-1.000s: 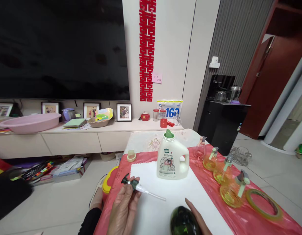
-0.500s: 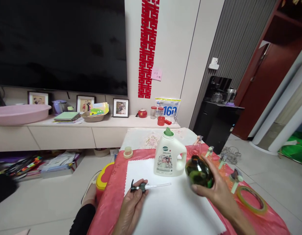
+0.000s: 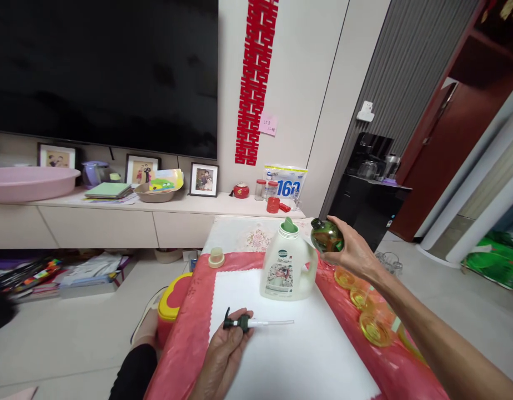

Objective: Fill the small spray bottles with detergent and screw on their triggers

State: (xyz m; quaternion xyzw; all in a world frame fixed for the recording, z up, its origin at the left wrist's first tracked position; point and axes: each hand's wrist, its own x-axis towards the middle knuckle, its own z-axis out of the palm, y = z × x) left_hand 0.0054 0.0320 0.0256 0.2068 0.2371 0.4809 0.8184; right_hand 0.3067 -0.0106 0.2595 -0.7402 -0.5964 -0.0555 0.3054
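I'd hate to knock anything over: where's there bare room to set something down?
The white scallop-edged mat is bare between the left hand and the mat's right edge, nearer than the cream plastic jug. So is the shiny red plastic sheet left of the mat, nearer than the pale round cap. It's crowded on the right, with round transparent yellowish bottles.

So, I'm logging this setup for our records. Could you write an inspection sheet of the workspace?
Surface: white sheet with a scalloped edge, over a red cover.
Working things: white jug upright on the sheet, green spout in its mouth; dark pump head and green bottle in hand.
Clutter: pale cap at left, yellow vessels at right, both on the cover.
Grips: left grip holds the pump head; right grip holds the bottle tilted, neck towards the jug.
Cables: one short dark strand below the television, unclear.
Surroundings: cabinet bearing a pink basin.
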